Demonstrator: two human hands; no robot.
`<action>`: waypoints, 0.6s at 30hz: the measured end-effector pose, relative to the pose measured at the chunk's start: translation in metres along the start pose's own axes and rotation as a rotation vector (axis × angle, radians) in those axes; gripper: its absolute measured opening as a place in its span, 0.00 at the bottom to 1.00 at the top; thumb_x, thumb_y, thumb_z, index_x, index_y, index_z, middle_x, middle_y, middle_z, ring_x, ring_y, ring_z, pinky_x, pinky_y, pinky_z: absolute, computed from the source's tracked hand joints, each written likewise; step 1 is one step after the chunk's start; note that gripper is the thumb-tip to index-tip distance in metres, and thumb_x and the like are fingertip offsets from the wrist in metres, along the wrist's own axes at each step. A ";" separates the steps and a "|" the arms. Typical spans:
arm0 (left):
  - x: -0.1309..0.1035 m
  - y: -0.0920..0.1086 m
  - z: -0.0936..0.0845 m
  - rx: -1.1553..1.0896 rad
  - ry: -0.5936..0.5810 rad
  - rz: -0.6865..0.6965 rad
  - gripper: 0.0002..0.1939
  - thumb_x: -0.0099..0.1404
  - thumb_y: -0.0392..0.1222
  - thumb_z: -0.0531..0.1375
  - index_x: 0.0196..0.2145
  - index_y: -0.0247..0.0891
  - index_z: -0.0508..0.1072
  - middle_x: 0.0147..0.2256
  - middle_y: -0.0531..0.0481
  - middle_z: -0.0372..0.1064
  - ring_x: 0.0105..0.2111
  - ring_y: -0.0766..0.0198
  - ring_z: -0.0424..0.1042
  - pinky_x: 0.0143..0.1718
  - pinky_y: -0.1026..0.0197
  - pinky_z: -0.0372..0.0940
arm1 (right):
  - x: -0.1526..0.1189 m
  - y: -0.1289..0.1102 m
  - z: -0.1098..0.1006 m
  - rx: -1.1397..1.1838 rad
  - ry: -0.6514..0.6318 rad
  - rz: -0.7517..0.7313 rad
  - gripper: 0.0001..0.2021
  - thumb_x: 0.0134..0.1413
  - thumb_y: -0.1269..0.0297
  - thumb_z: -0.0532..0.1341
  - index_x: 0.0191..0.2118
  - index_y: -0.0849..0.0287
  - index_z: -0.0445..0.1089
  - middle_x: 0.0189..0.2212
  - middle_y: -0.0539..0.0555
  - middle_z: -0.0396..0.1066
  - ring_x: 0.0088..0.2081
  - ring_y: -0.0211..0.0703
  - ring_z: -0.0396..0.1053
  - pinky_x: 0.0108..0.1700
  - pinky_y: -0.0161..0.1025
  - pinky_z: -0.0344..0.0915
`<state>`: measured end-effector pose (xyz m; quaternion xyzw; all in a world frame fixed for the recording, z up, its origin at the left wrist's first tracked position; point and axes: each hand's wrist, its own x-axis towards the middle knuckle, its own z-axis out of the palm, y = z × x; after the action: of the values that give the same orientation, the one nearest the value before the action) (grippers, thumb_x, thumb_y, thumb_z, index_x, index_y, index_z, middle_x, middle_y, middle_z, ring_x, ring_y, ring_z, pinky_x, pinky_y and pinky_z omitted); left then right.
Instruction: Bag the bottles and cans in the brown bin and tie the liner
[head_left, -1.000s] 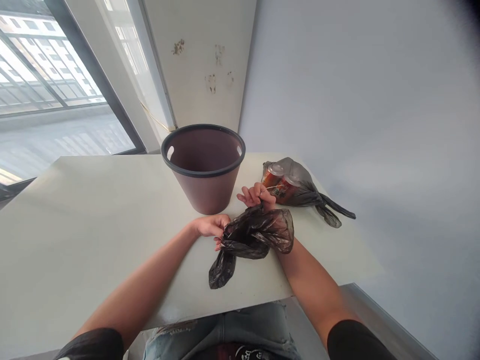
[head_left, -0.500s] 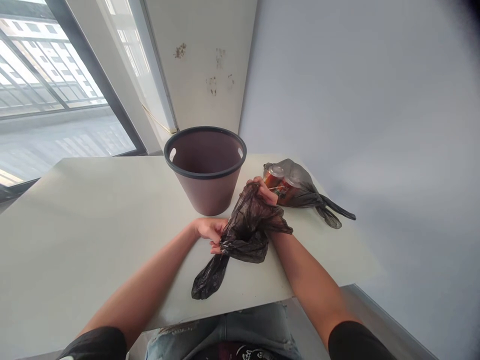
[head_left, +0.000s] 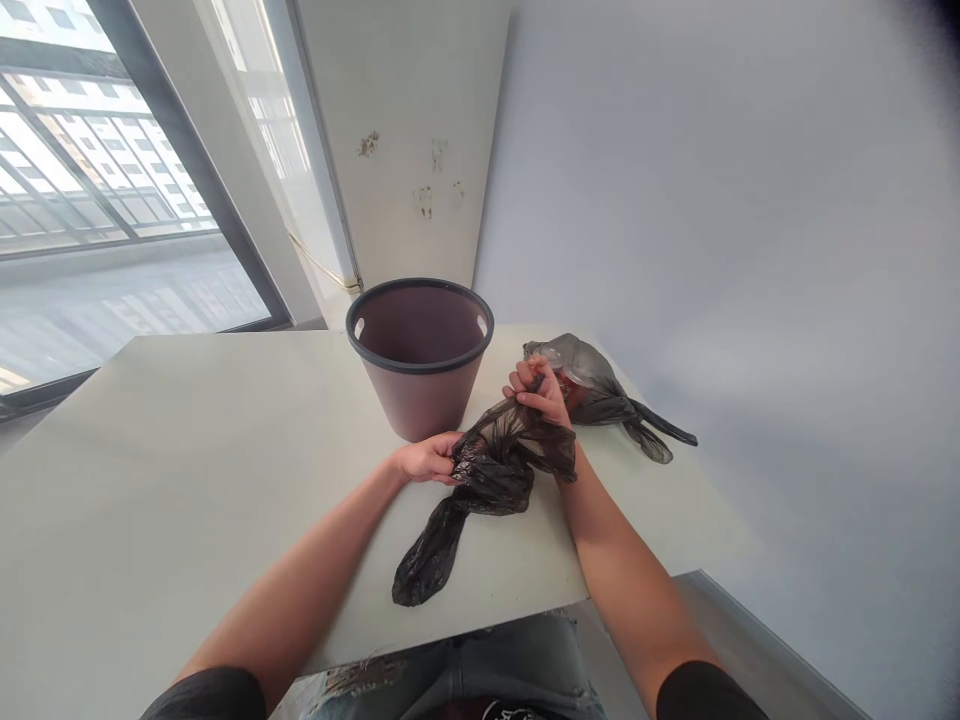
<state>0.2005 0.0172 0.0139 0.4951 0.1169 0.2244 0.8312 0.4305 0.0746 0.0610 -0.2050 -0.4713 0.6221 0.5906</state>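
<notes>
A thin black plastic bag (head_left: pixel 495 480), crumpled and partly opened, is stretched between my two hands. My left hand (head_left: pixel 431 458) grips its left edge, just in front of the trash can. Higher up and to the right, my right hand (head_left: pixel 541 392) is closed on the bag's upper edge. One narrow end of the bag droops onto the table toward me. Behind the hands stands a brown trash can (head_left: pixel 424 400) with a dark rim and handle holes; no liner shows in it. Some fingertips of my left hand are hidden by the plastic.
A second, tied black bag (head_left: pixel 600 385) with red cans showing through lies right of the trash can, partly behind my right hand. The white table (head_left: pixel 225 450) meets a wall (head_left: pixel 675 200) at the right. A glass window (head_left: pixel 112 200) is at the far left.
My right hand has come out from behind the plastic and now pulls the bag's edge up and right. The bag is spread wider. The view has tilted slightly.
</notes>
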 end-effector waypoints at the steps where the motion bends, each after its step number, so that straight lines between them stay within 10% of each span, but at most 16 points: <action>1: 0.000 0.000 0.000 -0.016 -0.001 0.003 0.18 0.51 0.37 0.70 0.39 0.36 0.69 0.17 0.61 0.58 0.14 0.75 0.49 0.20 0.67 0.44 | 0.000 -0.007 -0.002 -0.049 0.015 -0.014 0.25 0.37 0.69 0.74 0.41 0.48 0.65 0.28 0.43 0.47 0.28 0.36 0.50 0.34 0.36 0.56; 8: -0.001 0.002 -0.001 -0.023 -0.050 0.011 0.27 0.53 0.34 0.67 0.51 0.30 0.72 0.17 0.61 0.58 0.14 0.76 0.48 0.21 0.66 0.44 | -0.049 -0.079 0.002 -0.704 0.346 -0.072 0.18 0.47 0.60 0.73 0.43 0.54 0.71 0.38 0.50 0.69 0.40 0.44 0.70 0.43 0.42 0.69; 11: -0.001 0.001 0.000 -0.050 -0.048 0.082 0.32 0.55 0.33 0.64 0.59 0.31 0.70 0.15 0.63 0.57 0.14 0.73 0.49 0.22 0.66 0.48 | -0.095 -0.092 0.032 -0.968 0.701 -0.461 0.10 0.61 0.61 0.63 0.48 0.54 0.72 0.46 0.56 0.71 0.48 0.50 0.71 0.49 0.47 0.70; 15: -0.001 0.001 0.003 -0.089 -0.084 0.051 0.33 0.52 0.31 0.64 0.57 0.32 0.71 0.16 0.62 0.60 0.13 0.73 0.49 0.20 0.66 0.48 | -0.127 -0.065 0.075 -1.081 0.236 -0.250 0.11 0.65 0.65 0.56 0.35 0.55 0.75 0.42 0.57 0.75 0.46 0.51 0.74 0.50 0.47 0.68; 18: -0.002 0.001 0.006 -0.094 -0.099 -0.009 0.27 0.50 0.31 0.64 0.51 0.32 0.74 0.15 0.61 0.58 0.13 0.73 0.49 0.19 0.67 0.47 | -0.120 -0.039 0.087 -1.077 0.174 0.055 0.12 0.63 0.67 0.53 0.30 0.56 0.69 0.27 0.51 0.70 0.30 0.43 0.68 0.35 0.41 0.62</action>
<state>0.2013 0.0119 0.0180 0.4653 0.0672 0.2011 0.8594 0.4069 -0.0725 0.0979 -0.5417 -0.6670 0.2886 0.4224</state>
